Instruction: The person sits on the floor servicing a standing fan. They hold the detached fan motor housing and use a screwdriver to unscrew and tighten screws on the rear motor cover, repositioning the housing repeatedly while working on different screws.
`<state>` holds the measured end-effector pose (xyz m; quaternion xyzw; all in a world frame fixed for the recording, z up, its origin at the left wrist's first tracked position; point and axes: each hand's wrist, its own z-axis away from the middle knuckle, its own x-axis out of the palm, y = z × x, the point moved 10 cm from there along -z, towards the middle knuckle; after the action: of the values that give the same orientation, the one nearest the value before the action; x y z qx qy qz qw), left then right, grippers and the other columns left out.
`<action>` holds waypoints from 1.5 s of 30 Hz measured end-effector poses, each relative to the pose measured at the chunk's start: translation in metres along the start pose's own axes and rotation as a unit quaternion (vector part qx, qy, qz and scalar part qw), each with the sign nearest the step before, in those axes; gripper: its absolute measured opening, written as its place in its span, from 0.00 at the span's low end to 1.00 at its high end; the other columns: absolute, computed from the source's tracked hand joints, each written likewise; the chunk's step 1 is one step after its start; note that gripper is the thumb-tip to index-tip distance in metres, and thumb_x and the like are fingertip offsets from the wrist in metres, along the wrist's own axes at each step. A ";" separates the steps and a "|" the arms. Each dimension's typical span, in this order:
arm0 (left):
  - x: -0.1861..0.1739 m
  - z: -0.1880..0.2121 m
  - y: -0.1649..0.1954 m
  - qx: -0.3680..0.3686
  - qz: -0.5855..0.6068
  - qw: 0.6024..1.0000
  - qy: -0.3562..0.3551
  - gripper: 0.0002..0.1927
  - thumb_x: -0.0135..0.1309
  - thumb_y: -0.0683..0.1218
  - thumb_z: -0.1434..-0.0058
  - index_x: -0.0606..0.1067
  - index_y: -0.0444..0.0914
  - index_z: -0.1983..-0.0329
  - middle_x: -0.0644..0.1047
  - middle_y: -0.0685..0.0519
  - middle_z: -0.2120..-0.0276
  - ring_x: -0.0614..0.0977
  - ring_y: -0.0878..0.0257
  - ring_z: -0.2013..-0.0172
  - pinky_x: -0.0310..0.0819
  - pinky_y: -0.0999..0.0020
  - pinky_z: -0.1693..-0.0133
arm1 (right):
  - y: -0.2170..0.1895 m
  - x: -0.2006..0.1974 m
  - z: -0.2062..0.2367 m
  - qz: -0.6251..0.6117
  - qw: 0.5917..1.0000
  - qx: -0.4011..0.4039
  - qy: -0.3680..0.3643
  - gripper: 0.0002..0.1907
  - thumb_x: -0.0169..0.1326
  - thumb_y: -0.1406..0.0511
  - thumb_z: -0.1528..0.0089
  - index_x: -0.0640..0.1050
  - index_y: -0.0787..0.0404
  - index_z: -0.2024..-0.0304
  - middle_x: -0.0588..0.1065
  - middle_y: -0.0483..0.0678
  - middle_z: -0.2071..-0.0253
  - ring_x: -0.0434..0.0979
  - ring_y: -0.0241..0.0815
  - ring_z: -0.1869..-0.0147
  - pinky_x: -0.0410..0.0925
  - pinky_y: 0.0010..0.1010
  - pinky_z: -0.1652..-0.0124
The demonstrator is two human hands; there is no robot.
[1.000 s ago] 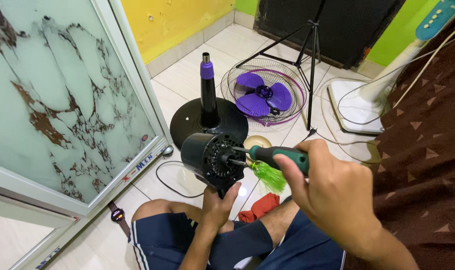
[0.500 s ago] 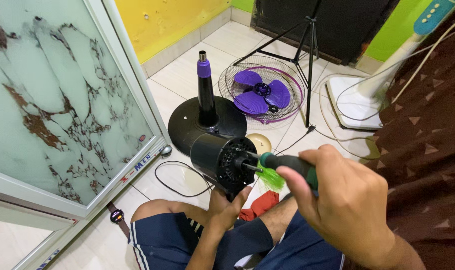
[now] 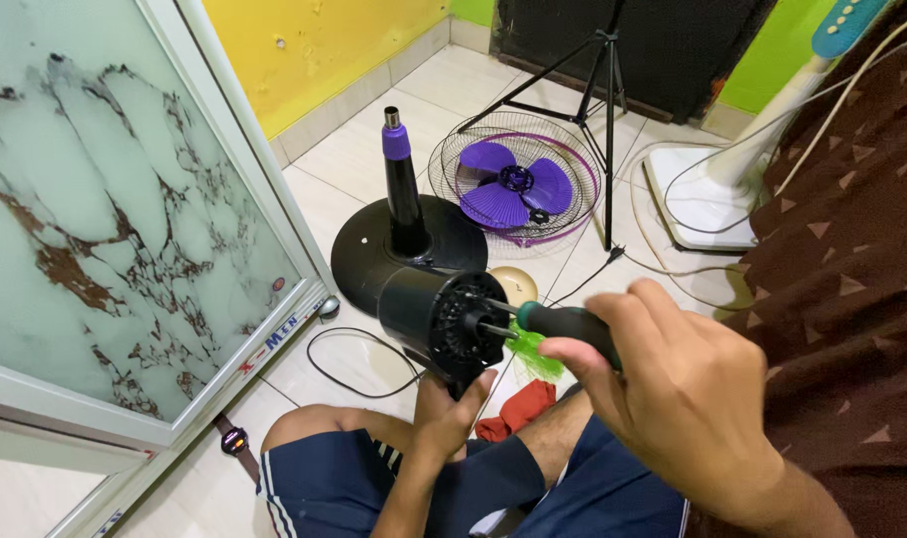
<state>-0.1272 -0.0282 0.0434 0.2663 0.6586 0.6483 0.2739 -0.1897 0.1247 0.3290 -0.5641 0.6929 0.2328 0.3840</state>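
Since a moment ago, the black fan motor [image 3: 439, 317] has been turned so its vented face points more toward the right hand [image 3: 688, 394], and the screwdriver [image 3: 553, 324] now lies almost level instead of slanting down. A person sits on the white tiled floor [image 3: 354, 169] in dark blue shorts, knees apart. Their left hand [image 3: 449, 413] is closed around the underside of the motor, holding it up over the lap. Their right hand is wrapped tightly around the screwdriver's dark green handle, and the metal tip meets the middle of the motor's face. Something bright green [image 3: 533, 354] hangs just under the handle. Behind the motor stands a round black fan base [image 3: 369, 254] with an upright pole tipped in purple. Farther back lies a wire fan guard [image 3: 518, 179] holding purple blades. A red cloth [image 3: 518, 408] lies on the floor between the legs. A marbled glass panel [image 3: 105, 229] leans at the left.
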 end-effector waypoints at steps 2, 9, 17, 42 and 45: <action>-0.005 -0.003 0.000 0.013 0.015 1.000 0.011 0.17 0.61 0.49 0.43 0.81 0.32 0.57 0.85 0.51 0.67 0.84 0.65 0.65 0.78 0.67 0.61 | 0.002 0.004 0.001 -0.053 0.998 -0.006 -0.025 0.25 0.65 0.61 0.42 0.72 0.64 0.48 0.71 0.53 0.63 0.73 0.47 0.76 0.64 0.37 0.75; -0.022 -0.007 -0.019 0.031 0.019 0.999 0.036 0.16 0.61 0.50 0.42 0.81 0.32 0.59 0.80 0.53 0.73 0.77 0.66 0.73 0.72 0.68 0.70 | -0.014 0.015 0.004 -0.108 0.992 -0.068 -0.014 0.21 0.60 0.64 0.38 0.69 0.63 0.47 0.72 0.52 0.62 0.75 0.52 0.71 0.67 0.40 0.72; -0.046 -0.014 -0.040 0.029 -0.004 0.997 0.070 0.14 0.59 0.50 0.40 0.81 0.32 0.67 0.80 0.54 0.77 0.78 0.68 0.76 0.72 0.69 0.73 | -0.018 0.028 -0.011 -0.175 0.980 -0.072 -0.065 0.24 0.59 0.66 0.41 0.70 0.70 0.46 0.71 0.61 0.52 0.76 0.55 0.68 0.69 0.40 0.70; -0.037 -0.012 -0.041 0.005 0.019 0.998 0.059 0.13 0.59 0.49 0.40 0.81 0.32 0.66 0.79 0.54 0.77 0.77 0.68 0.76 0.70 0.69 0.73 | -0.007 0.027 -0.028 -0.015 0.999 -0.034 -0.030 0.17 0.59 0.59 0.38 0.70 0.63 0.55 0.68 0.54 0.62 0.73 0.54 0.67 0.66 0.42 0.67; -0.039 -0.010 -0.037 0.001 0.002 0.998 0.065 0.13 0.58 0.49 0.41 0.81 0.34 0.65 0.80 0.55 0.77 0.78 0.67 0.77 0.72 0.69 0.73 | -0.024 0.010 -0.022 -0.175 0.976 -0.127 -0.009 0.19 0.57 0.66 0.39 0.67 0.69 0.51 0.67 0.61 0.55 0.73 0.54 0.63 0.68 0.40 0.66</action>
<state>-0.1066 -0.0635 0.0071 0.2250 0.6753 0.6639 0.2291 -0.1731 0.0962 0.3367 -0.7186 0.5451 0.2531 0.3499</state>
